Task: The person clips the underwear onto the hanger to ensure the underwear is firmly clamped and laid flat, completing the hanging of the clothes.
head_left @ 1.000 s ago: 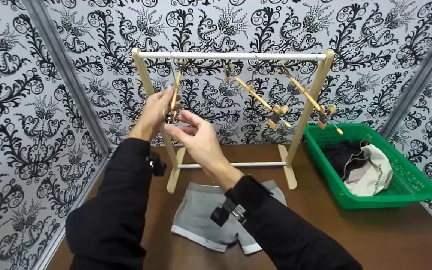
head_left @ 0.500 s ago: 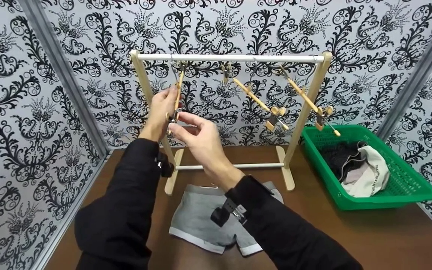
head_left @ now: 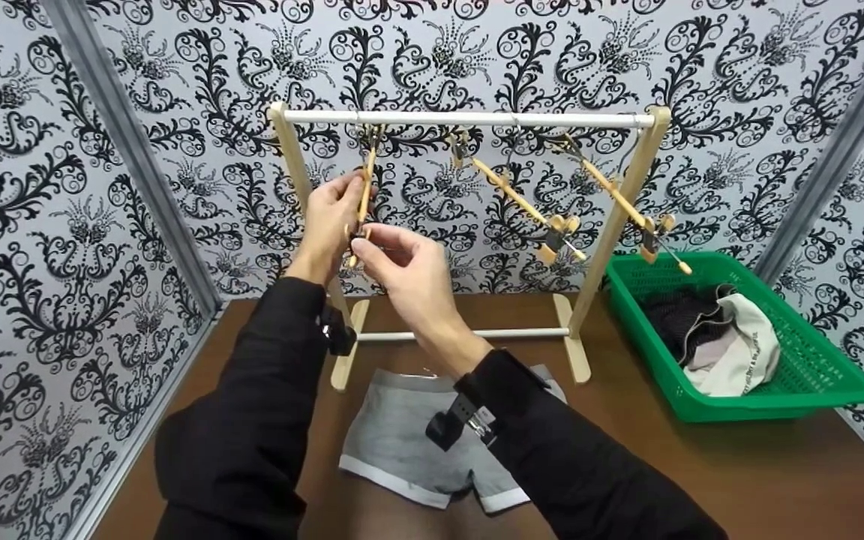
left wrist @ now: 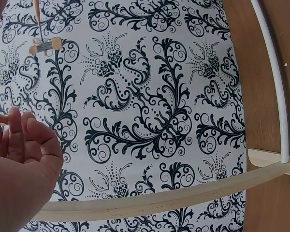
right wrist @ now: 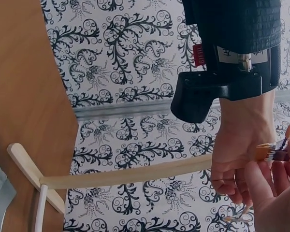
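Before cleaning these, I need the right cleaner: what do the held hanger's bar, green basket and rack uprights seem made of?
Held hanger's bar: perhaps wood, smooth, by its tan colour. Green basket: likely plastic, slightly glossy, with perforated walls. Rack uprights: apparently wood, matte, by their pale tone.

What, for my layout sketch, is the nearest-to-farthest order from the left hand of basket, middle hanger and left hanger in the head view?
1. Left hanger: held in the left hand.
2. Middle hanger: right of the hand.
3. Basket: farther right.
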Tool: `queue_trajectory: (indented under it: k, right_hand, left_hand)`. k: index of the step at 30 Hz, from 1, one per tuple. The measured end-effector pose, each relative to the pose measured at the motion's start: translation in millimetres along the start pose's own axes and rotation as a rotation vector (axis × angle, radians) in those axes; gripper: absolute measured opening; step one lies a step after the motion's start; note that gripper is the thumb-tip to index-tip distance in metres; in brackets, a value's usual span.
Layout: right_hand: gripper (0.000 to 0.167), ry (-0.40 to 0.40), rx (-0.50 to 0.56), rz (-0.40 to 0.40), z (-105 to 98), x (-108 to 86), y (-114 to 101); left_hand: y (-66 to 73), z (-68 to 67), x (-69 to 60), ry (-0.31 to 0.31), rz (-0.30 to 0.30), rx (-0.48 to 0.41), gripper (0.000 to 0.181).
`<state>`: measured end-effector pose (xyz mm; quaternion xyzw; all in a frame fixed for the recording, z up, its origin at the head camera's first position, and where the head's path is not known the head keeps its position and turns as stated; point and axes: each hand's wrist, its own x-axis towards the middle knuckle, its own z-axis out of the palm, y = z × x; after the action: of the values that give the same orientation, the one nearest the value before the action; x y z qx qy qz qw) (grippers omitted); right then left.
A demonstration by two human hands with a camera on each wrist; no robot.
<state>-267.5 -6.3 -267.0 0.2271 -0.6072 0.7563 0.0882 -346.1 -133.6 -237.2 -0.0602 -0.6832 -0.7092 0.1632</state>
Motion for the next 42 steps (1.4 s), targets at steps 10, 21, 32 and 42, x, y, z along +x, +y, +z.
queue_trajectory:
  k: [10, 21, 32, 42]
  right_hand:
    - [0.032, -0.018, -0.003, -0.100, -7, -1.2, -1]
    - [0.033, -0.039, -0.104, -0.200, -32, -6.0, 8]
    - [0.032, -0.048, -0.194, -0.228, -51, -14.2, 17]
    - [0.030, -0.110, -0.156, -0.155, -74, -21.6, 27]
  left_hand:
    - [12.7, -1.4, -1.4, 0.003, -0.017, -0.058, 0.038]
    - [16.2, 2.0, -4.2, -0.013, 0.031, -0.026, 0.037]
    - [3.7, 1.5, -13.1, -0.047, 0.026, -0.040, 0.043]
    - [-15.2, -8.2, -18.9, -0.098, -0.007, -0.024, 0.050]
